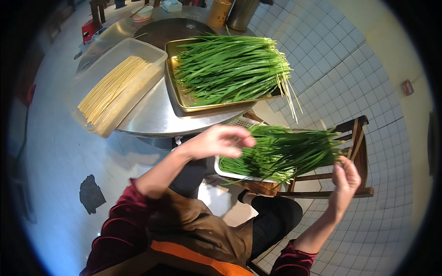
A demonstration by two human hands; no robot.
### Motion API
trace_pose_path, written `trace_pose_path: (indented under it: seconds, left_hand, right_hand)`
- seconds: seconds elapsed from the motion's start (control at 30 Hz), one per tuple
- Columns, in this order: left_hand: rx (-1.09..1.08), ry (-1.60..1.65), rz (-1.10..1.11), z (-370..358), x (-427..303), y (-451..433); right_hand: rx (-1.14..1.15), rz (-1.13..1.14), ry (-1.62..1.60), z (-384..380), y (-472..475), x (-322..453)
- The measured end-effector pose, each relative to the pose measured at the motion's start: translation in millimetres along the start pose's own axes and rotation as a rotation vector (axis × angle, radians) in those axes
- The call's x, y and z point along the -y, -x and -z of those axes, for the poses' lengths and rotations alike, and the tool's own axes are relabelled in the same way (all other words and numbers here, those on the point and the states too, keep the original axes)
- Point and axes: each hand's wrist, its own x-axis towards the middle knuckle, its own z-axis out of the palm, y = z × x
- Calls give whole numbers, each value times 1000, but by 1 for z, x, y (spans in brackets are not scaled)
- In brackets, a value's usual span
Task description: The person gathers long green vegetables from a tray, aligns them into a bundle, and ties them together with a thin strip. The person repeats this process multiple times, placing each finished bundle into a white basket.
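At the stem end of a bunch of garlic chives (304,151), my right hand (347,176) has its thumb and fingers pinched together. The bunch is held above the right part of a white plastic basket (221,169) with more green chives (238,165) in it. My left hand (224,141), slightly blurred, hovers at the basket's left side with its thumb and fingers apart and nothing visible in it. On the table, a metal tray (184,100) carries a thick pile of chives (228,69), with thin bamboo skewers (288,93) sticking out at the stem ends.
A long translucent plastic box (148,74) of bamboo skewers (114,86) overhangs the round steel table's (152,114) near edge. The basket rests on a wooden chair (361,155) beside the tiled wall (380,148). A clear cup (192,20) and paper bowl (142,14) stand farther back.
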Motion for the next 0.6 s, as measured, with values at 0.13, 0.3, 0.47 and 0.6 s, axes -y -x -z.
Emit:
trace_pose_path:
  seconds: [0.13, 0.3, 0.47, 0.6]
  left_hand:
    - [-337, 44, 229, 24, -3, 149]
    - [-1196, -248, 508, -25, 39, 376]
    - [-1537, -36, 945, -173, 79, 541]
    - [-1638, 232, 1180, -218, 111, 562]
  right_hand:
    - [-3, 136, 14, 1, -22, 58]
    - [131, 246, -330, -36, -68, 96]
    - [228, 126, -554, -103, -120, 95]
    - [306, 54, -635, -151, -170, 63]
